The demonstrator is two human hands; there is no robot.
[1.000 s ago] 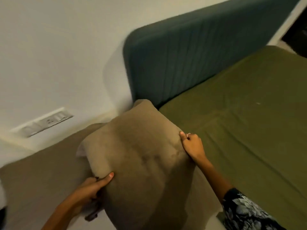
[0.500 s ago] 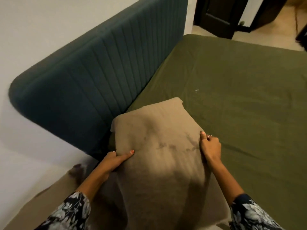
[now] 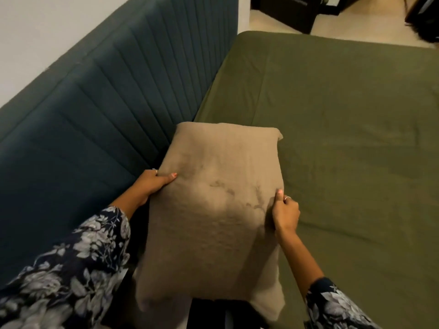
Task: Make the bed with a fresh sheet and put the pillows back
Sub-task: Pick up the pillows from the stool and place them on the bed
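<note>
Olive-green sheet (image 3: 344,143) is covering the mattress and is lying mostly flat, with shallow creases running across it. Along its left edge, the dark teal headboard (image 3: 99,119), padded in vertical channels, is standing against a pale wall (image 3: 47,27). Beyond the far end of the bed, a light floor (image 3: 370,32) and dark furniture (image 3: 297,10) are showing.

Next in size, the tan pillow (image 3: 213,210) is being held above the near corner of the bed, its far end reaching the spot where sheet and headboard meet. Whether that far end is touching the sheet cannot be told. Faint dark marks are crossing its upper face.

Both forearms are wearing dark floral sleeves (image 3: 78,264). The left hand (image 3: 152,184) is gripping the pillow's left edge, thumb lying on top and fingers wrapping underneath. The right hand (image 3: 285,212) is gripping the right edge, thumb pressing on the top face and fingers curling around the side. A ring (image 3: 287,198) is showing on the right hand, and another on the left.
</note>
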